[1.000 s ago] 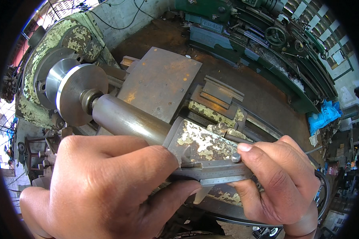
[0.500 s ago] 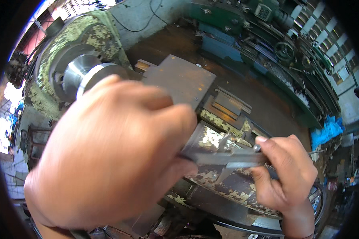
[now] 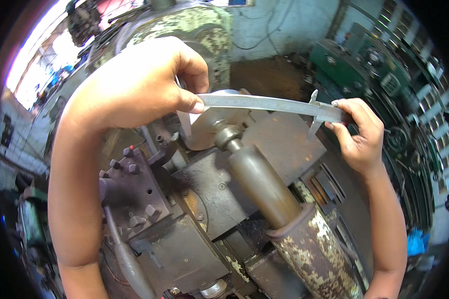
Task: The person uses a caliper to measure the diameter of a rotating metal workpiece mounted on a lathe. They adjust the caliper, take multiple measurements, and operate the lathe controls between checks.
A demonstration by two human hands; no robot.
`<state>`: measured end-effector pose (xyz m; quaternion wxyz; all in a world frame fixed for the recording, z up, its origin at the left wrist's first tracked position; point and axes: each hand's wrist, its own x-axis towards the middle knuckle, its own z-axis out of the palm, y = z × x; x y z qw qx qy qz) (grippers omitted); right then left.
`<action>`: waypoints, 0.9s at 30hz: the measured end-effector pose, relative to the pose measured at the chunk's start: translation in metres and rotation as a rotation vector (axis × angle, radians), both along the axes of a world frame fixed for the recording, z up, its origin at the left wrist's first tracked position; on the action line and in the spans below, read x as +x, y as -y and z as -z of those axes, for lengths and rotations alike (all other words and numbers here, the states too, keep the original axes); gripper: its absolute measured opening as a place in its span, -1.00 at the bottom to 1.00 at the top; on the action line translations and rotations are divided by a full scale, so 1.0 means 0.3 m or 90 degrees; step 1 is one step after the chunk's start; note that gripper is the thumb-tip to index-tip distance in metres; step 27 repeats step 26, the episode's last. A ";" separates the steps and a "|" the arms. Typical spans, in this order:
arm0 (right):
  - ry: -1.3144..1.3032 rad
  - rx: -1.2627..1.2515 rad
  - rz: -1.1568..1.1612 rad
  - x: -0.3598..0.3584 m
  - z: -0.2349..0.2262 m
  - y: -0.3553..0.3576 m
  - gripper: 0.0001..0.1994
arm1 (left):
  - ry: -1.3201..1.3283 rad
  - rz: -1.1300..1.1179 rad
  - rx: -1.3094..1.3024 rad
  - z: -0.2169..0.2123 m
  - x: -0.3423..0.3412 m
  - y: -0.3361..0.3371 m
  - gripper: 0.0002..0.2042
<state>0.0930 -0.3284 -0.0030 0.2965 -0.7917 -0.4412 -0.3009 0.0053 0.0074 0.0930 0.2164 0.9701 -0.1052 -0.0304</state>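
I am looking down over a worn, grease-dark lathe, going from the left side across. My left hand (image 3: 134, 84) is raised high now, filling the upper left, where a second ago it was lying low across the bottom of the view. Its thumb and curled fingers are pinching the left end of a long, flat steel vernier caliper (image 3: 269, 104), so this hand is closed on the tool. Below that forearm the dark iron tool post block (image 3: 134, 189) with its square-headed bolts is showing, which the hand was covering before.

The caliper is lying almost level across the upper middle, tilting slightly down to the right, held in the air above the machine. Its fixed jaw at the left is hanging down by the edge of the bright metal disc-shaped workpiece (image 3: 209, 129); I cannot tell whether it is touching. Earlier the tool was down low beside the tailstock.

Under the caliper the smooth brown steel tailstock barrel (image 3: 262, 184) is running from the disc toward the lower right, into a housing of flaking cream paint (image 3: 314, 254).

My right hand (image 3: 356, 134) is gripping the caliper's sliding jaw piece between thumb and fingertips, closed on it, higher than a second ago. Green machinery (image 3: 364, 70) is standing behind it.
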 end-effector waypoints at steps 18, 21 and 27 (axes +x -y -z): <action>0.043 -0.028 -0.223 0.401 0.350 -0.226 -0.67 | -0.106 -0.285 0.121 0.178 -0.031 0.051 -0.86; 0.051 -0.022 -0.229 0.415 0.380 -0.245 -0.68 | -0.138 -0.313 0.167 0.202 -0.006 0.038 -0.90; 0.021 0.013 -0.258 0.430 0.446 -0.254 -0.68 | -0.054 -0.242 0.229 0.241 -0.032 0.070 -0.79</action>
